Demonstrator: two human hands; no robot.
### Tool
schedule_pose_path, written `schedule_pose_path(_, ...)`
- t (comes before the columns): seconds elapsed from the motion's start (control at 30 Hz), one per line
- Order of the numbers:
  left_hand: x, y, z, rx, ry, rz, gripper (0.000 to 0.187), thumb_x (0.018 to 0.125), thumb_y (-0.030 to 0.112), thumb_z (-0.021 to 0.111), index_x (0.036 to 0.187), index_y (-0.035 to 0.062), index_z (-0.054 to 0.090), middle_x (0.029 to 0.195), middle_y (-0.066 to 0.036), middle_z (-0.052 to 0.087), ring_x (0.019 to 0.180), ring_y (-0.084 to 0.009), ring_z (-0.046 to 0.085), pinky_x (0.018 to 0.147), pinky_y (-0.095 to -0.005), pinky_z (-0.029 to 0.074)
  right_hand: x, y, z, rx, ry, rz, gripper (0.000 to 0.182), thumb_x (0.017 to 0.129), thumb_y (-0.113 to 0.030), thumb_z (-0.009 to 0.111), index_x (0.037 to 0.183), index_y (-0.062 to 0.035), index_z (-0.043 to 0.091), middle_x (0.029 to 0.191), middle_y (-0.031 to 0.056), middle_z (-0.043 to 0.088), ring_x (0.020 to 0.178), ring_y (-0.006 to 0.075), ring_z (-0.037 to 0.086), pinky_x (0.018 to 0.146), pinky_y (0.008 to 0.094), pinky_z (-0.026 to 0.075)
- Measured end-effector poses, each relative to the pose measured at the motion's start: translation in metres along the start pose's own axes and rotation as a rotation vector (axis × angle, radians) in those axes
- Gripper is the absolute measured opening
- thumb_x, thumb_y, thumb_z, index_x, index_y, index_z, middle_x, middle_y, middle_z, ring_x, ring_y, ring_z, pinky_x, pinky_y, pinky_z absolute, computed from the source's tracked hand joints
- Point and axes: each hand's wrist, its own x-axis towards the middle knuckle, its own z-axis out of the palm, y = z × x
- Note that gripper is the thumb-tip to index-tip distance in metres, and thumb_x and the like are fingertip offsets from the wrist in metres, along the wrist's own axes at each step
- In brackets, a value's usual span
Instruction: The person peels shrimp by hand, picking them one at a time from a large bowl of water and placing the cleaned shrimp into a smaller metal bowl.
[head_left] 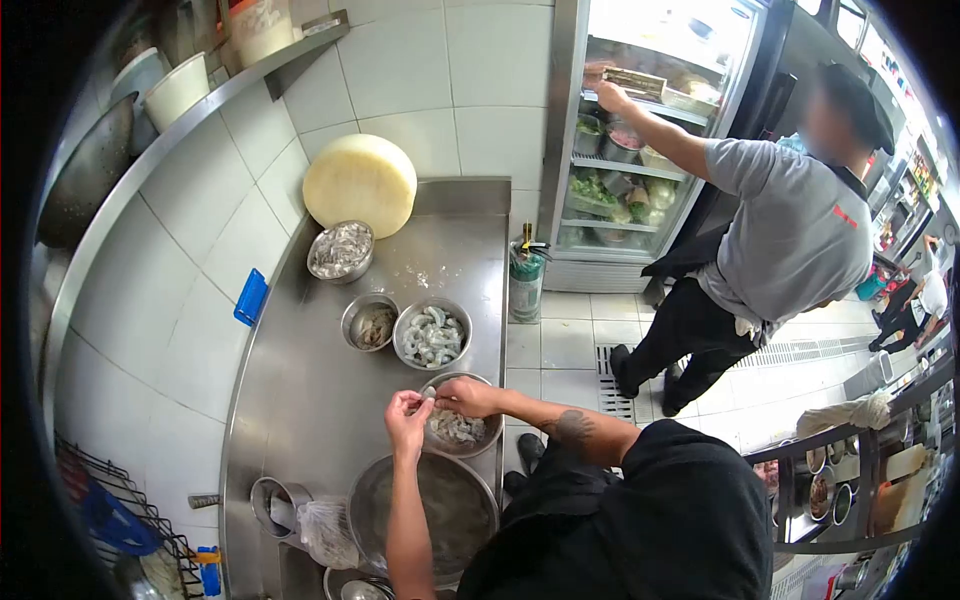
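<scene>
Over a metal bowl of pale shrimp scraps [458,430], my left hand [406,420] and my right hand [468,396] meet, fingers pinched. A small greyish shrimp [430,393] shows between the fingertips, held by both hands. Just beyond sits a bowl of peeled shrimp [434,336]. To its left is a smaller bowl [372,322] with a little brownish content. Farther back stands a heaped bowl of greyish shrimp [341,250]. Under my left forearm lies a wide metal basin [370,510] with cloudy liquid.
A round cutting board [360,185] leans on the tiled wall at the back of the steel counter [290,400]. A metal pot [275,505] and plastic bag [330,535] lie left of the basin. To the right, a person [790,220] reaches into a glass-door fridge [640,130].
</scene>
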Motion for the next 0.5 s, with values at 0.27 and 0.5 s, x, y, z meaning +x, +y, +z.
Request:
schedule_pose_path(0.27, -0.004, 0.037, -0.038, 0.087, -0.433, -0.156, 0.021, 0.084, -0.002, 0.071, 0.104, -0.0012, 0.066, 0.078, -0.002, 0.065, 0.069, -0.0074, 0.059, 0.060, -0.0233, 0.048, 0.000, 0.007, -0.002, -0.043, -0.009, -0.378, 0.014, 0.090, -0.013, 0.062, 0.094, 0.0002, 0.066, 0.091, 0.0181, 0.064, 0.088, 0.0362, 0.059, 0.077, 0.0440, 0.048)
schedule_pose_path(0.5, -0.016, 0.039, -0.057, -0.027, -0.436, -0.100, 0.009, 0.079, -0.003, 0.071, 0.082, 0.0000, 0.063, 0.081, -0.010, 0.070, 0.072, -0.0145, 0.066, 0.066, -0.0296, 0.055, 0.003, 0.016, -0.004, 0.125, -0.054, -0.385, 0.016, 0.078, -0.004, 0.065, 0.093, 0.0008, 0.066, 0.087, 0.0152, 0.064, 0.082, 0.0293, 0.063, 0.075, 0.0382, 0.050)
